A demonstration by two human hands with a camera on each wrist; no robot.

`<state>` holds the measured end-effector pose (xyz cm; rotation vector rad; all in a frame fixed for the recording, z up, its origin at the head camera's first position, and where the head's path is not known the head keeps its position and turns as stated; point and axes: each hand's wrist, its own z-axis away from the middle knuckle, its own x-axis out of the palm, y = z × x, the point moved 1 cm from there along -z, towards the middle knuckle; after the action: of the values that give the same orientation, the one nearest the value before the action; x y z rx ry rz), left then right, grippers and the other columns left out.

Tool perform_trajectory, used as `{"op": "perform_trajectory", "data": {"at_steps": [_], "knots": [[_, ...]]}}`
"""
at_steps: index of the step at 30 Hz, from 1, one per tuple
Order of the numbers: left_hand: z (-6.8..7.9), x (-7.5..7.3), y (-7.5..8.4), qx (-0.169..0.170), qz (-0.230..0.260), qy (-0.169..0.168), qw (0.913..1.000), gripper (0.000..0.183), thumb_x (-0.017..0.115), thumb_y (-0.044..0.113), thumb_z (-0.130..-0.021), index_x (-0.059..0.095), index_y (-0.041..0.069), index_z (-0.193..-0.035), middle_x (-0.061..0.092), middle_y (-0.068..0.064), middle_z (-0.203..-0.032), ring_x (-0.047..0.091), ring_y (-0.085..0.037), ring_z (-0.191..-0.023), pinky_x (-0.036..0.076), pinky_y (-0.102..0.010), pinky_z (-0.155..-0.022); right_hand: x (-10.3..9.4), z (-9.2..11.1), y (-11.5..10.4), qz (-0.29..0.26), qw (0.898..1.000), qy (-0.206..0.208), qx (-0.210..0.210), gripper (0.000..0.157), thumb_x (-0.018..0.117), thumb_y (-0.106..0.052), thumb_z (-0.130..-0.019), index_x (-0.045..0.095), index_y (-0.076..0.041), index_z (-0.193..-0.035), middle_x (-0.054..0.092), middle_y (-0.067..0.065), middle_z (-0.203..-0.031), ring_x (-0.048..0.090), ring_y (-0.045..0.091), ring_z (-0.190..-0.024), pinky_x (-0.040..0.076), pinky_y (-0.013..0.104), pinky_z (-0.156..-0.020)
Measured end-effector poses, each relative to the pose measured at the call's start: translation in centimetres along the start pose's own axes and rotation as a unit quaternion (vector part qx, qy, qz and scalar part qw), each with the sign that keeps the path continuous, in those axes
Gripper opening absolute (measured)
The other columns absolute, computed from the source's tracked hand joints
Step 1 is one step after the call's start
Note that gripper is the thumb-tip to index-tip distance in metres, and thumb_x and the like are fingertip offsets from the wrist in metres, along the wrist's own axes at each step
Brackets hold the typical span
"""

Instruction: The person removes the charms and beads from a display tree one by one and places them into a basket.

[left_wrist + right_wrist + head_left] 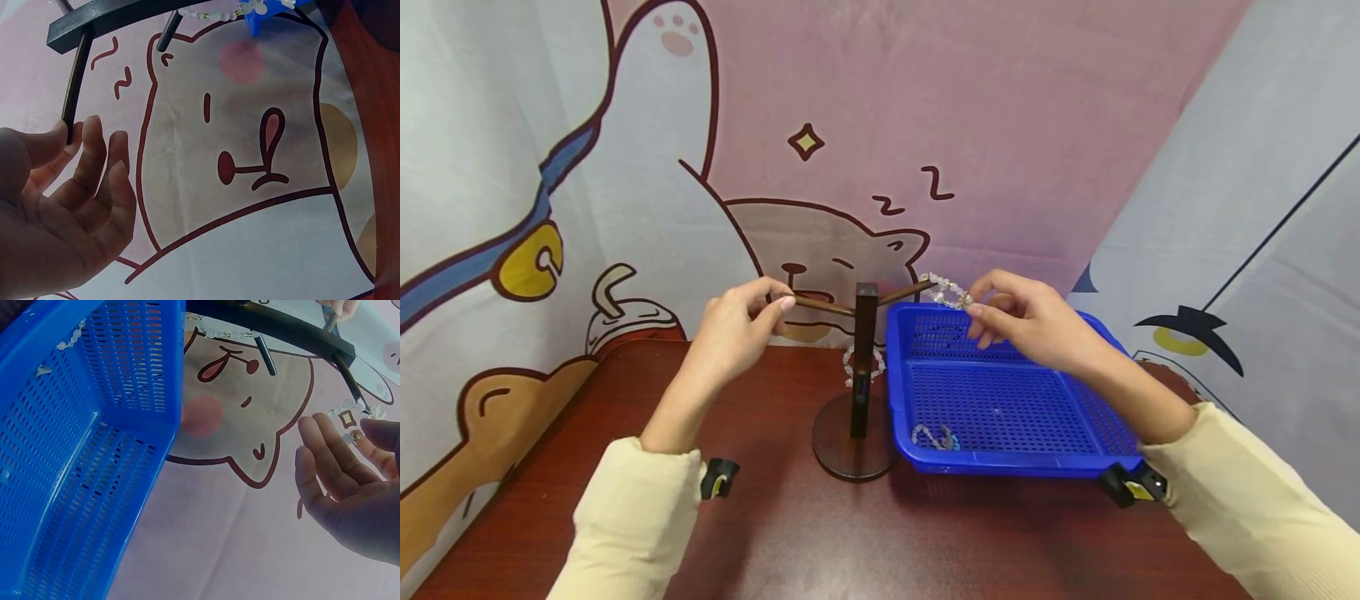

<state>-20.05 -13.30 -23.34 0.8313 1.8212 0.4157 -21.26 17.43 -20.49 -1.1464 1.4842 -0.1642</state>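
Observation:
A dark wooden stand [863, 358] with a round base and thin side pegs stands mid-table. With thumb and index finger, my left hand [737, 325] pinches the end of the upper left peg [76, 81]; its other fingers are loosely bent. My right hand [1026, 321] pinches a clear beaded bracelet [934, 281] between thumb and forefinger. The bracelet's far side overlaps the tip of the upper right peg [906, 292]; I cannot tell whether it loops around it. Lower on the stand hangs another pale beaded bracelet [847, 364], partly hidden behind the post.
A blue perforated plastic basket [1015, 464] sits right of the stand, below my right hand. In its near left corner lie beaded bracelets [925, 432], some with blue beads. Behind the reddish-brown table [760, 533] hangs a cartoon-printed cloth [1037, 125].

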Motion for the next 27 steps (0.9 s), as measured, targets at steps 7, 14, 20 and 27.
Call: {"op": "perform_trajectory", "data": {"at_steps": [7, 14, 20, 27], "knots": [[0.0, 0.0, 0.0, 0.001, -0.002, -0.002, 1.0, 0.018, 0.051, 0.018, -0.095, 0.062, 0.008, -0.103, 0.064, -0.008, -0.07, 0.049, -0.019, -0.058, 0.037, -0.032, -0.055, -0.3, 0.2, 0.3, 0.01, 1.0, 0.005, 0.007, 0.007, 0.052, -0.005, -0.093, 0.053, 0.0, -0.096, 0.064, 0.009, -0.071, 0.063, 0.023, -0.064, 0.051, 0.029, -0.062], [0.0, 0.0, 0.0, 0.0, -0.001, -0.003, 1.0, 0.019, 0.05, 0.018, -0.095, 0.062, 0.007, -0.104, 0.063, -0.008, -0.07, 0.049, -0.019, -0.059, 0.037, -0.032, -0.056, -0.5, 0.5, 0.8, 0.036, 0.999, 0.0, 0.02, 0.006, 0.052, -0.009, -0.093, 0.054, -0.003, -0.093, 0.061, 0.008, -0.066, 0.062, 0.026, -0.063, 0.05, 0.03, -0.06], [0.0, 0.0, 0.0, -0.001, 0.001, -0.002, 1.0, 0.018, 0.05, 0.018, -0.095, 0.062, 0.007, -0.104, 0.064, -0.01, -0.07, 0.05, -0.02, -0.059, 0.037, -0.032, -0.056, -0.5, 0.8, 0.8, 0.054, 0.998, 0.001, 0.017, 0.005, 0.054, -0.011, -0.093, 0.055, -0.007, -0.091, 0.056, 0.005, -0.061, 0.057, 0.019, -0.058, 0.044, 0.028, -0.054], [0.0, 0.0, 0.1, -0.004, -0.002, -0.003, 1.0, 0.017, 0.051, 0.019, -0.095, 0.062, 0.008, -0.103, 0.063, -0.005, -0.068, 0.05, -0.019, -0.06, 0.038, -0.032, -0.056, -0.5, 1.3, 0.7, 0.068, 0.997, 0.002, 0.019, 0.007, 0.055, -0.015, -0.092, 0.056, -0.009, -0.09, 0.055, 0.003, -0.058, 0.055, 0.018, -0.055, 0.041, 0.027, -0.052]]}}
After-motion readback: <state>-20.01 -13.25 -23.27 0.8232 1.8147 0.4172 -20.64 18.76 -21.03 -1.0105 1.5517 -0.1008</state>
